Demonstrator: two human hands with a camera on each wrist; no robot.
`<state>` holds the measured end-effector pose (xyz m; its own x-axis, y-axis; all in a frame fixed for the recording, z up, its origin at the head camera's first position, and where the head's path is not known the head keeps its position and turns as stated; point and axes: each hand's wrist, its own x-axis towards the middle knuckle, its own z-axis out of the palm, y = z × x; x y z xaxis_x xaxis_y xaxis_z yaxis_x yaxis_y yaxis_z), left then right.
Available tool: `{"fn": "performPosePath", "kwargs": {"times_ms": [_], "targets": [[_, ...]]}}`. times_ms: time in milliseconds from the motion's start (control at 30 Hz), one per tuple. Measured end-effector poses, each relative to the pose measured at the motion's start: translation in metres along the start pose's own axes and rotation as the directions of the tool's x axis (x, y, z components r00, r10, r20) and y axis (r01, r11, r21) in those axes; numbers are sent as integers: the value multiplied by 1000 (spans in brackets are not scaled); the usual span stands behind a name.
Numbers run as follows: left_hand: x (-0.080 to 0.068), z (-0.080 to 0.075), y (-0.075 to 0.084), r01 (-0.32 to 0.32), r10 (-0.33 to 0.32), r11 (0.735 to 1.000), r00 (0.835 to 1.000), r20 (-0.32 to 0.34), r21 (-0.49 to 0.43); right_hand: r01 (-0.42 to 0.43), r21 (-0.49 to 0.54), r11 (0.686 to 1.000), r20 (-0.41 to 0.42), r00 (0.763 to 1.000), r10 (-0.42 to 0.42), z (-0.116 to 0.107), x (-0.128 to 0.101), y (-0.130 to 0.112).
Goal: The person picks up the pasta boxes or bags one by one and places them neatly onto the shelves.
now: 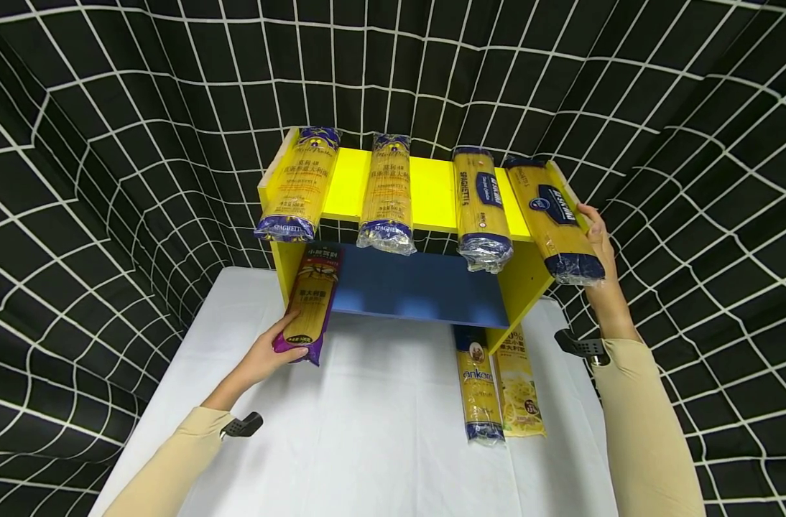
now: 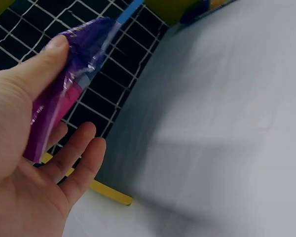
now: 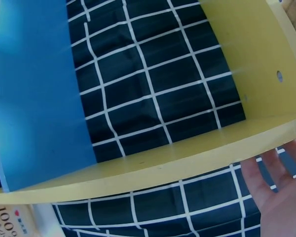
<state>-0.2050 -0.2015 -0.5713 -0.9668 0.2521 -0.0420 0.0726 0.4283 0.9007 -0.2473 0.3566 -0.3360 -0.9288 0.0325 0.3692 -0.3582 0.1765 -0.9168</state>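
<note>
The left hand (image 1: 264,357) pinches the bottom of a purple spaghetti pack (image 1: 311,301) at the shelf's lower left. The pinch is small, so the pack may slip. The right hand (image 1: 596,237) lies flat against a blue spaghetti pack (image 1: 555,215) that sticks out over the yellow shelf (image 1: 432,194); a bump could drop it onto the tabletop (image 1: 380,431).

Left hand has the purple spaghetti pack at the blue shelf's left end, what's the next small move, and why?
Probably slide the purple pack further back along the blue shelf. The left hand grips its lower end, and that end overhangs the shelf's front edge above the white table. The right hand touches the rightmost top pack.
</note>
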Motion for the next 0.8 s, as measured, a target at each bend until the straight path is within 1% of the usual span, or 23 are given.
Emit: {"fn": "performPosePath", "kwargs": {"times_ms": [367,500,667,800], "targets": [[6,3,-2,-11,11,1000,999,-34,-12,3,0,1000,-2,1000,-3,-1,-1,0],[9,5,-2,-9,8,1000,999,-48,-23,2,27,1000,6,1000,-2,-1,0,0],[14,5,1,-1,-1,999,998,-65,-41,-5,92,996,22,1000,3,-1,0,1],[18,5,3,-7,4,999,997,-74,-38,-7,103,995,25,1000,4,-1,1,1]]}}
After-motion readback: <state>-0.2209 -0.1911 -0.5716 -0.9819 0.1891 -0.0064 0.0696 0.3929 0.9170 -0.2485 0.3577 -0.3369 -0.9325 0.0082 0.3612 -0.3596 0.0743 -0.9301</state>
